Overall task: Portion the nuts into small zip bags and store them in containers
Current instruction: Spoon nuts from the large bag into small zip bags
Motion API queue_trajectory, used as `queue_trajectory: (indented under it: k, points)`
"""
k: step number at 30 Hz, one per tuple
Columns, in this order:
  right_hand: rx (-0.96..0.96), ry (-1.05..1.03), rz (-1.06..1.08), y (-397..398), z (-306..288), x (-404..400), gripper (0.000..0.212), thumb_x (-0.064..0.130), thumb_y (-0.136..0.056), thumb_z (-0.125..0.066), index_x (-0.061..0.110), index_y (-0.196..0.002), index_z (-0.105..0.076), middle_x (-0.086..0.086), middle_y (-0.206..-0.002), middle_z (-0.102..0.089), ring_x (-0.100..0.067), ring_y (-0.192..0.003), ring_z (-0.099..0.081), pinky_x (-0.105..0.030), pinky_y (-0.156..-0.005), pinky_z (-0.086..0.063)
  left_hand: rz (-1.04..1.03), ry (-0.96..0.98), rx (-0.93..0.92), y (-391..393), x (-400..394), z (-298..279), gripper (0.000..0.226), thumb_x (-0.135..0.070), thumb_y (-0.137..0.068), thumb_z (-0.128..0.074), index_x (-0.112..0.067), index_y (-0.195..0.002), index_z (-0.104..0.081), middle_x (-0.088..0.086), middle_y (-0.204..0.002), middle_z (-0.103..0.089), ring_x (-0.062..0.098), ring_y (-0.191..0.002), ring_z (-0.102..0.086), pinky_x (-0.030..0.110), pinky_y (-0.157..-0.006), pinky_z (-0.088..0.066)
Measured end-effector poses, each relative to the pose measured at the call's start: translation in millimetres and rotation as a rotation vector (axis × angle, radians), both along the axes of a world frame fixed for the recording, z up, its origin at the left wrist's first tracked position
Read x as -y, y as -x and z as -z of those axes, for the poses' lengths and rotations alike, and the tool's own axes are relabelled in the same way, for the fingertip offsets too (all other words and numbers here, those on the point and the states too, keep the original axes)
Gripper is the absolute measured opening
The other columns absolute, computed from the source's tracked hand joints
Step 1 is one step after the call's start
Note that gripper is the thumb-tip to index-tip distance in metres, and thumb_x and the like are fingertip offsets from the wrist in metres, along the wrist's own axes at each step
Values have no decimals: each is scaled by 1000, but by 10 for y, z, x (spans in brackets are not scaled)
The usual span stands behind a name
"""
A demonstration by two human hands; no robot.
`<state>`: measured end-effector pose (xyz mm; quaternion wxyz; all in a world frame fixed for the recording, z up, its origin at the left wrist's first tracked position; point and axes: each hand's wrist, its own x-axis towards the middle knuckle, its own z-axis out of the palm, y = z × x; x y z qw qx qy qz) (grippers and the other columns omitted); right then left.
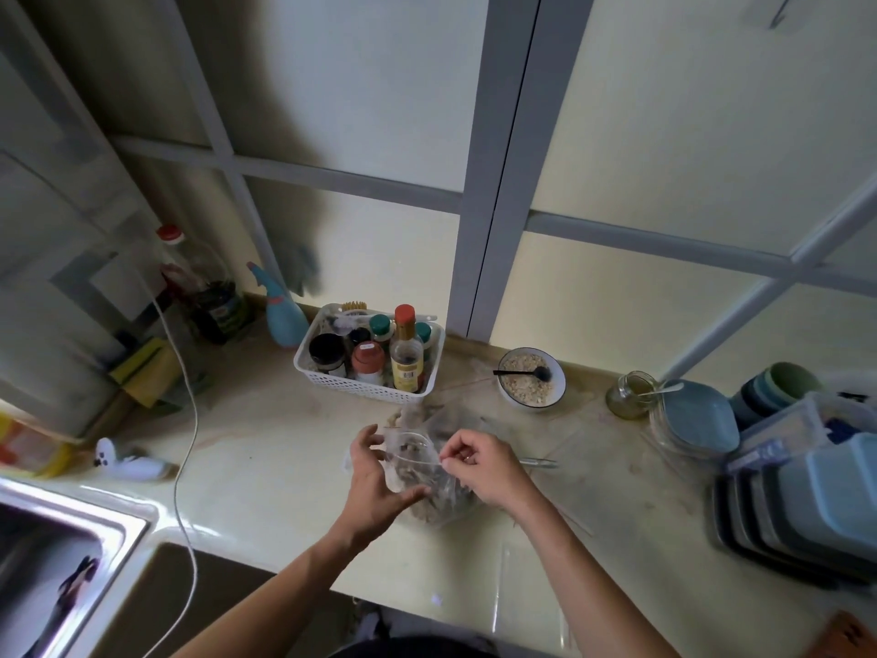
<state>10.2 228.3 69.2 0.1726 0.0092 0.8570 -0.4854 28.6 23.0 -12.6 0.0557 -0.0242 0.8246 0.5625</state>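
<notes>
Clear zip bag (417,472) part-filled with brownish nuts, held above the desk (265,472) at mid-frame, mouth held open. Left hand (375,482) at the bag's left side, thumb curled under it, grip closed on the plastic. Right hand (479,467) at the bag's right edge, fingertips pinching the zip strip.

Larger clear bag of nuts (441,420) lying just behind, contents blurred.

White perforated basket (341,379) further back, packed with upright seasoning jars and an orange-capped sauce bottle (406,356).

Right of basket: dark-rimmed bowl (531,378) of pale flakes, black spoon (522,372) resting across it. Small glass jar (631,394) beyond, yellowish contents, spoon handle protruding.

Far right: stacked blue and dark lidded storage containers (807,501), contents not visible. Blue plate (697,422) near them.

Steel sink (71,553) at lower left.
</notes>
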Motion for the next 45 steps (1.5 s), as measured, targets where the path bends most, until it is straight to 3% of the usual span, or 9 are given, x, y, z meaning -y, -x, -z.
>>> queue_trajectory:
  k: [7, 11, 14, 22, 27, 34, 38, 41, 45]
  points:
    - [-42, 108, -95, -5, -135, 4, 8, 21, -88, -72, 29, -85, -70, -2, -78, -71, -13, -65, -62, -29, -65, -52, 46, -16, -4, -23, 72, -112, 98, -18, -74, -82, -31, -142, -13, 0, -132, -39, -2, -117, -47, 10, -93, -44]
    - [-85, 192, 56, -3, -173, -38, 8, 15, -88, -71, 22, -85, -71, 5, -76, -69, -9, -66, -60, -26, -66, -49, -20, -55, 12, -56, 68, -199, 80, -21, -76, -65, -33, -139, -17, 3, -119, -53, 11, -112, -54, 26, -96, -44]
    - [-58, -47, 81, 27, -132, -112, 9, 18, -87, -71, 25, -82, -71, 13, -75, -69, 1, -64, -58, -19, -68, -46, -38, -31, 31, -67, 50, -257, 63, -19, -82, -65, -28, -134, -31, 2, -99, -64, 11, -99, -61, 33, -94, -49]
    - [-38, -77, 72, 68, -159, -201, 7, 19, -87, -70, 25, -83, -71, 9, -79, -71, -5, -72, -62, -19, -72, -51, -28, 65, -27, -84, 60, -291, 14, -19, -88, -69, -29, -93, -61, -7, -89, -67, 13, -84, -62, 44, -82, -55]
    - [48, 12, 125, 40, -124, -120, 6, 15, -88, -71, 20, -86, -71, 4, -75, -72, -8, -64, -68, -25, -67, -55, -149, 14, 20, -98, -10, -249, 20, -29, -84, -68, -30, -98, -54, -4, -104, -60, 13, -96, -62, 43, -82, -56]
    - [252, 433, 31, -74, -151, 69, 11, 8, -95, -68, 3, -104, -69, -7, -79, -73, -16, -59, -65, -23, -57, -46, 17, -116, 85, -211, -270, -251, 112, -22, -66, -88, -21, -146, -10, -11, -125, -45, -16, -113, -49, 6, -89, -43]
    - [490, 542, 58, -132, 38, -94, 12, 14, -100, -60, 5, -104, -67, -10, -89, -74, -18, -64, -66, -22, -58, -45, -110, -26, 46, -224, -312, -252, 101, -50, -61, -80, -25, -140, -21, -24, -121, -44, -6, -114, -54, 9, -92, -41]
    - [728, 358, 444, -152, 476, -378, 15, 15, -97, -55, 12, -84, -62, -3, -65, -67, -9, -45, -55, -17, -41, -31, -110, 88, 52, -213, -272, -175, 89, -42, -63, -76, -27, -137, -30, -23, -116, -49, 12, -108, -58, 37, -95, -50]
    - [907, 528, 839, -219, 961, -773, 16, 25, -96, -61, 10, -98, -55, -6, -58, -54, -10, -35, -47, -13, -34, -27, -67, 195, 76, -181, -208, -119, 62, -48, -70, -76, -32, -120, -44, -10, -110, -55, 13, -102, -58, 41, -87, -52]
